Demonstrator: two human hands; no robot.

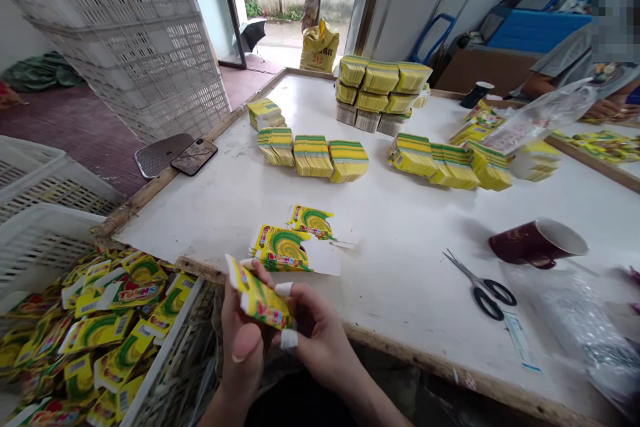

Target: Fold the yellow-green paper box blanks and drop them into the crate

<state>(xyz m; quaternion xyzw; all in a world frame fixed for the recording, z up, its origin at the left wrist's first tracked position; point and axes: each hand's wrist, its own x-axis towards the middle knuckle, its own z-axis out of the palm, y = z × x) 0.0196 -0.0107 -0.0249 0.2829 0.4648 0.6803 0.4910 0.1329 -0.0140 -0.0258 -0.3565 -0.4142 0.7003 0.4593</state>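
A small yellow and green carton [263, 300] is held over the table's near edge, tilted, with a white flap standing up at its left end. My left hand [243, 340] wraps round it from the left, thumb along the near side. At its right end my right hand [315, 323] grips it between thumb and fingers, with white wraps on the fingertips. Just beyond lie flat yellow cartons [283, 250] in a short overlapping pile, and a smaller pile of flat cartons [313, 220] sits behind them.
Bundled cartons [313, 155] stand in rows, with a taller stack [377, 90] at the back. Scissors [483, 287], a maroon mug [525, 243] and a phone [195, 157] lie on the table. A white crate [175, 327] of filled-looking cartons is at left. Another person's arm [555, 77] shows at right.
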